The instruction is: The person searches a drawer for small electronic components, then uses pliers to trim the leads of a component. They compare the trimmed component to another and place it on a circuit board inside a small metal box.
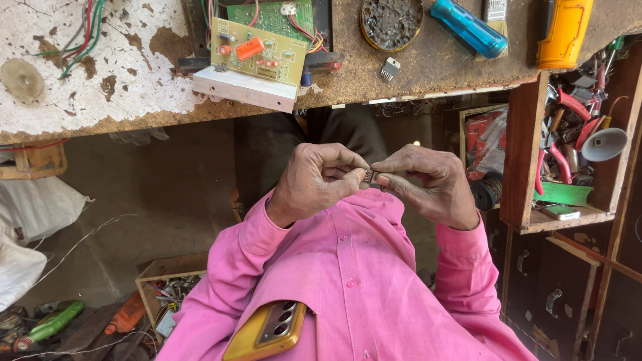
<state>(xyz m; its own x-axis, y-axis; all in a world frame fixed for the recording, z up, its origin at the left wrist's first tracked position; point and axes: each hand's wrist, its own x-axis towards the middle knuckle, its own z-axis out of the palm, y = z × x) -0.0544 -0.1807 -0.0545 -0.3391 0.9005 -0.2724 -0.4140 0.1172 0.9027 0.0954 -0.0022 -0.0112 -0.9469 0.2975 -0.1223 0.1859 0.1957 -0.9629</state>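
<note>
My left hand (314,182) and my right hand (428,182) meet in front of my pink shirt, below the bench edge. Between their fingertips they pinch a small dark electronic part with thin metal legs (368,176). Both thumbs and forefingers press on it. A similar small part (390,68) lies on the worn wooden bench (428,67) above. A green circuit board with an orange component (257,52) sits on a metal heat sink (244,89) at the bench's edge.
A round tin of dark residue (391,20), a blue handle (469,28) and an orange tool (565,33) lie on the bench. An open drawer (572,144) at right holds pliers and clutter. A phone (267,331) sits in my shirt pocket. A box of parts (167,294) stands on the floor.
</note>
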